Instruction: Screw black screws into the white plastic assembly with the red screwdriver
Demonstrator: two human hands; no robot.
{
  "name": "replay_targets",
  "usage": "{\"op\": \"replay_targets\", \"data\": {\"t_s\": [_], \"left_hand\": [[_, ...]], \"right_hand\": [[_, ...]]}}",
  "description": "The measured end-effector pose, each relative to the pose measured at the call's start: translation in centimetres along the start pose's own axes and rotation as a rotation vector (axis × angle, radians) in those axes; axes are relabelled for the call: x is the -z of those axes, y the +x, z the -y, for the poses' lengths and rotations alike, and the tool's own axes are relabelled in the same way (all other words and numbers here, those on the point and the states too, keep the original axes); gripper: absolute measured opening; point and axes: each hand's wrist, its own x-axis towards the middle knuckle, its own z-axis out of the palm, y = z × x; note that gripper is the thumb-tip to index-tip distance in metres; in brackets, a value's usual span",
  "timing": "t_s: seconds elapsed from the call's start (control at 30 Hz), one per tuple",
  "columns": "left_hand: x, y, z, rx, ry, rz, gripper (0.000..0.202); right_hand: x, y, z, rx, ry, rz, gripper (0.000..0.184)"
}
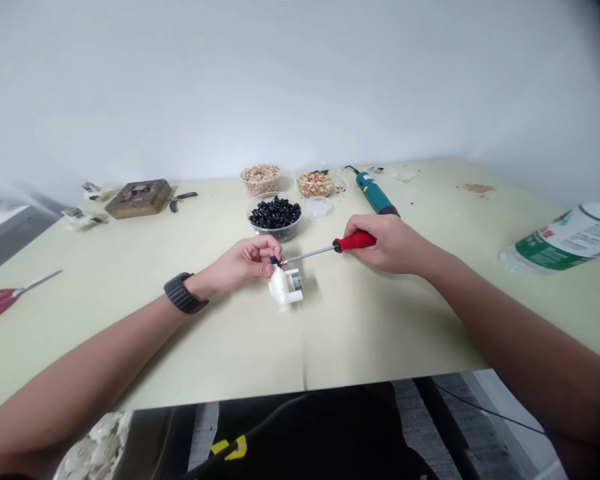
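My left hand (247, 263), with a dark watch on its wrist, pinches a small black piece (274, 261) at the top of a white plastic part (281, 288). That part has short posts and a grey metal cylinder on its right side. My right hand (387, 243) is closed around the red handle of a screwdriver (357, 241). Its metal shaft points left, and the tip meets the black piece by my left fingertips. Whether the tip sits in a screw is too small to tell. Behind my hands stands a clear bowl of black pieces (275, 215).
At the back are tubs of beige pieces (261, 177) and brass-coloured pieces (315, 183), a lid (319, 206) and a teal power tool (375, 192). Left lie a metal block (139, 198), pliers (183, 198) and red-handled scissors (5, 300). A green-white container (565, 240) is at right.
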Motion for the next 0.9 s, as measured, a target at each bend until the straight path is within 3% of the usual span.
{"op": "replay_targets", "data": {"t_s": [0.17,0.43,0.9], "left_hand": [[0.2,0.0,0.2,0.019,0.009,-0.007,0.03],[0.3,-0.1,0.0,0.021,0.049,0.013,0.032],[0.4,-0.2,0.1,0.065,0.076,0.069,0.039]], "right_hand": [[0.2,0.0,0.0,0.009,0.088,-0.011,0.015],[0.8,0.2,-0.1,0.055,0.164,0.097,0.022],[2.1,0.0,0.9,-0.078,0.201,0.245,0.029]]}}
